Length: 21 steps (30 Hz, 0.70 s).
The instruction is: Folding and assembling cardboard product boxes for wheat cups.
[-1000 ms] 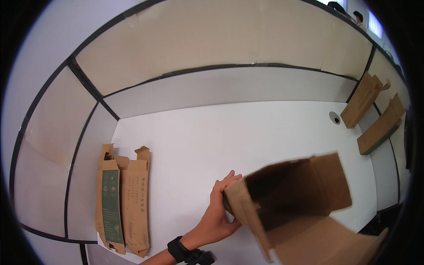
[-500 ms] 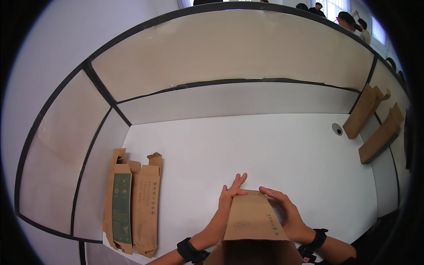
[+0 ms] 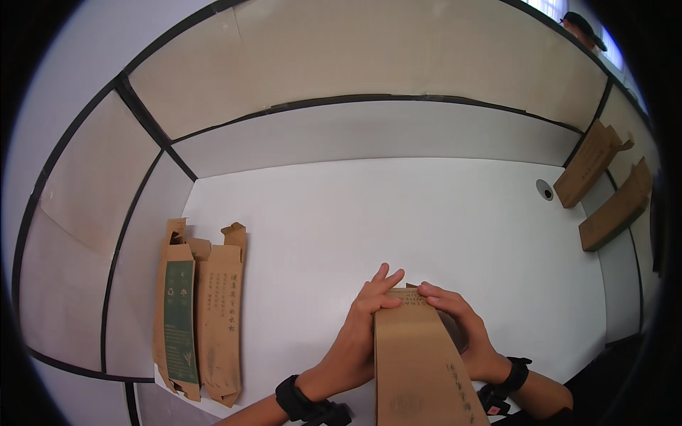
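A long brown cardboard box (image 3: 419, 362) lies between my hands at the near edge of the table, its near end running out of the picture. My left hand (image 3: 361, 332) presses along its left side, with thumb and fingers at the far end and some fingertips stretched past it. Around the far right corner curls my right hand (image 3: 465, 334), fingertips on the top edge. A small flap shows at the far end between the fingertips. Dark bands circle both wrists. The box's underside and its near opening are hidden.
Flattened brown cartons (image 3: 222, 312), one with a green panel (image 3: 180, 323), lie at the left of the white table (image 3: 355, 220). Two narrow boxes (image 3: 587, 167) lean by the right partition, near a round cable hole (image 3: 544, 189). A person's dark cap (image 3: 584, 28) shows beyond the back partition (image 3: 398, 53).
The box has tilted: its dark near opening has left the picture and more of its printed upper face shows. Both hands still hold its far end. The whole view has shifted slightly downward.
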Tool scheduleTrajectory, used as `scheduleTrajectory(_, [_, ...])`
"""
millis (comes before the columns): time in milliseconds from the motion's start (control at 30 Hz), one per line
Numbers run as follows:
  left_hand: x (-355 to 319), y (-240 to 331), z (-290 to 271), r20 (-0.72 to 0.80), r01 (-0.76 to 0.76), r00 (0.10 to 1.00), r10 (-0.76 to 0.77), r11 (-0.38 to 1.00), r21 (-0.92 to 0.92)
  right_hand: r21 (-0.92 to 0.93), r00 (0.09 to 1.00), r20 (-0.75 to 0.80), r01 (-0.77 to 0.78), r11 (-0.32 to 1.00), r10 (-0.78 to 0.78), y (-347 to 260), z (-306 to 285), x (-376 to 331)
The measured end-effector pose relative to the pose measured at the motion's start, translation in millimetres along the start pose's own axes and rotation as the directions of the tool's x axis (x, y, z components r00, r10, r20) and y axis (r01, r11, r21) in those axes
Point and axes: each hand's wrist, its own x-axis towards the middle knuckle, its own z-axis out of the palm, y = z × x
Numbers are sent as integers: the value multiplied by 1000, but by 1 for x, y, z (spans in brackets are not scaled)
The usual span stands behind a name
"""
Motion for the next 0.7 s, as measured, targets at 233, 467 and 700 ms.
scheduleTrajectory(233, [2,7,2,-27,-96,995,97,995,36,-47,992,-10,129,991,-129,-2,-2,0])
scheduleTrajectory(467, [-1,10,3,-53,-128,990,134,986,105,-117,980,2,196,974,-197,-2,-4,1])
scheduleTrajectory(700, [-2,9,6,-64,-165,983,171,982,87,-148,970,-38,231,962,-239,-1,-3,-1])
